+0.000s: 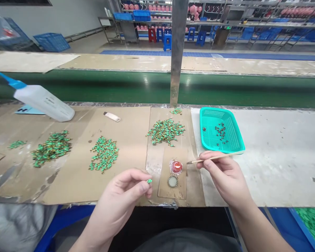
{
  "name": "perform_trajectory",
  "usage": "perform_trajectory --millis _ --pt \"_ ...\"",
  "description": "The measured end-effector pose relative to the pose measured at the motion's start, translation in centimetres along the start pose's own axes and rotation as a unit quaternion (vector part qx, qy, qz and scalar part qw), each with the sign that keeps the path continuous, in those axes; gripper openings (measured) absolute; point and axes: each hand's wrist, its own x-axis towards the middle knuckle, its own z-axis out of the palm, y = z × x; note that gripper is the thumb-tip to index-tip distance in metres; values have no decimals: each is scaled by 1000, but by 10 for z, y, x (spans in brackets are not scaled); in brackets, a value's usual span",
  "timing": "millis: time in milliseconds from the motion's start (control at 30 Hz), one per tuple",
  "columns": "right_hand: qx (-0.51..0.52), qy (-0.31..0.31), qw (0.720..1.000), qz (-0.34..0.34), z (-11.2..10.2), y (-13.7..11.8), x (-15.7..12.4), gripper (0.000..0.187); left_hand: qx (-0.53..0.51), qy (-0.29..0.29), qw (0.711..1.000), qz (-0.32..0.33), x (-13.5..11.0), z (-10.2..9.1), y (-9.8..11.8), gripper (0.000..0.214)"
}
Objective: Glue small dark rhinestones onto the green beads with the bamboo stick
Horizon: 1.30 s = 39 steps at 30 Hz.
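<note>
Between thumb and forefinger, my left hand [128, 192] pinches a small green piece [149, 181] above the table's front edge. My right hand [223, 175] grips a thin paintbrush [212, 158], its dark tip pointing left. Just left of that tip, a bottle cap with red paint [176, 167] sits on a small cardboard piece [165, 189]. A second bottle cap [172, 181], holding something pale, lies nearer to me. Behind the caps is a pile of small green and gold pieces [166, 131].
More green and gold piles [104, 154] lie to the left. A teal basket [203, 140] with small dark pieces stands behind my right hand. A white squeeze bottle [46, 101] leans far left, near a pale lighter-like object [112, 117]. A metal post [177, 52] rises beyond the table, before a green conveyor belt [115, 87].
</note>
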Motion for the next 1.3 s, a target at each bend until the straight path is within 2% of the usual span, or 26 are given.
perform_trajectory --millis 100,333,500,667,933,1067,1167,1300 --pt "5 18 998 54 3 5 2 32 2 12 1000 -25 -3 -2 -6 38" --pt "-19 24 996 82 5 18 4 44 53 -16 998 -33 2 -11 -21 44" --pt "-21 25 996 83 6 20 3 41 84 -21 996 -33 1 -8 -26 46" --pt "-29 20 996 81 5 15 1 34 101 9 995 -21 -6 -4 -25 45" --pt "-28 -2 995 97 0 11 -2 32 43 -48 998 -27 -4 6 -26 42" --pt "-24 -14 994 106 0 10 -1 31 38 -51 997 -37 -4 9 -25 44" --pt "-16 -19 994 105 1 7 0 28 34 -59 996 -53 -3 8 -26 39" --pt "4 -19 996 91 3 -1 -1 23 30 -46 998 -35 -1 11 -26 36"
